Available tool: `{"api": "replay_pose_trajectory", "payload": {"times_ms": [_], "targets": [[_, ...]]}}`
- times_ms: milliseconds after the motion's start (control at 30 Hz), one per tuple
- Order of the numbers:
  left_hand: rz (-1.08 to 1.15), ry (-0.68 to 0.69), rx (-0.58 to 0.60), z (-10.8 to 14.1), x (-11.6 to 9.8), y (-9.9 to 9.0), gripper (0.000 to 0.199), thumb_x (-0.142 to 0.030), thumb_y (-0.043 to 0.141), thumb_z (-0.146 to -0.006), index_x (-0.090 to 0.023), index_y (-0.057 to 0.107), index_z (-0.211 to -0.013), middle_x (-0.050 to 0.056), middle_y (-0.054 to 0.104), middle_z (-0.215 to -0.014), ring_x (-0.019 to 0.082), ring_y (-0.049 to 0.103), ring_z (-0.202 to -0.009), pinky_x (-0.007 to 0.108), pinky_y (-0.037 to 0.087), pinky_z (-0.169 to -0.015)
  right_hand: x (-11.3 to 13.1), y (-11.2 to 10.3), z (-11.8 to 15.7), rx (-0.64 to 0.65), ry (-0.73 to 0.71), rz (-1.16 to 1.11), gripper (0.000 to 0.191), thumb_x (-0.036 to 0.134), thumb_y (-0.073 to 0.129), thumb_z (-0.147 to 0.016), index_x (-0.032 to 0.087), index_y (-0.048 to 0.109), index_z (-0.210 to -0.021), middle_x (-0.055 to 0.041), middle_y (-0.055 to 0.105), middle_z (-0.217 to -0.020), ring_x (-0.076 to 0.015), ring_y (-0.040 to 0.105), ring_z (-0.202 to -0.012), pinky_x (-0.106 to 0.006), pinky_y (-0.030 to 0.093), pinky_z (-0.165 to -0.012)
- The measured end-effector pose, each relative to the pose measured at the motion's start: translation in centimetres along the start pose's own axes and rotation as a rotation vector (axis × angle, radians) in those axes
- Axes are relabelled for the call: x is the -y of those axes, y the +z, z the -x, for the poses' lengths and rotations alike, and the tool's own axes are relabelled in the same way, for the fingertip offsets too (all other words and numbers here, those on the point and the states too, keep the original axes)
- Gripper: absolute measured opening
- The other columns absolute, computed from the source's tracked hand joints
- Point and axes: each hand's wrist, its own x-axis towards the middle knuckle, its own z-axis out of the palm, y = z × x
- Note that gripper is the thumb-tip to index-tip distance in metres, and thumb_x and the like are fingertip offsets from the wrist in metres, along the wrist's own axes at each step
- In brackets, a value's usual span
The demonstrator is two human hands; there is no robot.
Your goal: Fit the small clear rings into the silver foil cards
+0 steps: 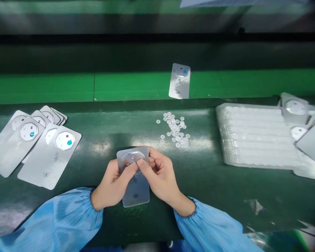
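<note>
Between both hands is a silver rectangular plate (136, 189) with rounded corners and a raised disc near its top edge. My left hand (114, 182) grips its left side, the thumb lying on the disc. From the right side my right hand (160, 173) grips it too, its thumb tip pressed on the disc close to the other thumb. What lies under the thumbs is hidden. Beyond the hands, small clear round discs (176, 128) lie scattered in a loose heap on the dark green bench (199, 196).
At the left lie several similar silver plates (48, 162), some with a blue mark. One more plate (180, 85) rests on the bright green strip (133, 85) at the back. A stack of clear plastic trays (257, 136) stands at the right, with plates (313, 141) beside it.
</note>
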Motion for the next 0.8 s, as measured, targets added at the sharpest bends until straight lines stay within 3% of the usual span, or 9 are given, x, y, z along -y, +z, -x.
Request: {"api": "replay_pose_trajectory", "payload": {"times_ms": [333,467,533,600,700,800], "targets": [[-0.021,0.025,-0.004,-0.3,0.1,-0.2,0.031,-0.044,0.067,-0.092,-0.015,0.079,-0.089,0.003,0.072,-0.075,0.017,0.064,-0.069,0.023,0.051,-0.062,0.3,0.2,-0.2,0.05,0.014,-0.063,0.033,0.05,0.068,-0.089,0.018,0.06,-0.09,0.0037,0.054,-0.065,-0.0077,0.043,-0.051,-0.019,0.037,-0.048],[0.065,-0.021,-0.091,-0.5,0.3,-0.2,0.03,-0.044,0.079,-0.081,-0.014,0.077,-0.08,0.002,0.071,-0.068,0.016,0.064,-0.062,0.022,0.05,-0.057,0.1,-0.4,-0.3,0.07,-0.025,-0.02,0.036,0.051,0.062,-0.095,0.019,0.064,-0.11,0.0056,0.048,-0.062,-0.009,0.041,-0.049,-0.02,0.035,-0.045],[0.166,-0.069,-0.115,-0.7,0.3,-0.1,0.032,-0.045,0.083,-0.076,-0.015,0.077,-0.085,0.003,0.073,-0.07,0.018,0.067,-0.061,0.024,0.054,-0.057,0.1,-1.1,-0.3,0.079,-0.103,0.006,0.039,0.048,0.053,-0.101,0.022,0.059,-0.129,0.0031,0.056,-0.069,-0.0119,0.052,-0.056,-0.022,0.045,-0.05],[0.247,-0.106,-0.106,-0.8,0.2,0.2,0.037,-0.046,0.084,-0.075,-0.015,0.078,-0.095,0.006,0.077,-0.08,0.022,0.072,-0.068,0.029,0.059,-0.062,0.0,-1.9,-0.4,0.046,-0.226,0.07,0.037,0.042,0.047,-0.105,0.024,0.053,-0.137,-0.0028,0.068,-0.088,-0.0162,0.066,-0.074,-0.029,0.057,-0.068],[0.246,-0.133,-0.087,-0.8,0.0,0.3,0.047,-0.05,0.086,-0.072,-0.014,0.078,-0.1,0.01,0.079,-0.088,0.027,0.076,-0.077,0.034,0.063,-0.067,0.0,-2.8,-0.6,-0.047,-0.439,0.241,0.028,0.033,0.045,-0.106,0.024,0.057,-0.13,-0.009,0.072,-0.112,-0.0213,0.07,-0.101,-0.039,0.059,-0.089],[0.138,-0.13,-0.101,-0.6,-0.1,0.1,0.052,-0.055,0.088,-0.067,-0.013,0.079,-0.096,0.01,0.079,-0.082,0.027,0.076,-0.07,0.033,0.063,-0.063,0.3,-2.7,-0.4,-0.087,-0.55,0.392,0.025,0.029,0.044,-0.105,0.022,0.063,-0.12,-0.0095,0.074,-0.108,-0.0206,0.072,-0.097,-0.035,0.06,-0.085]]}}
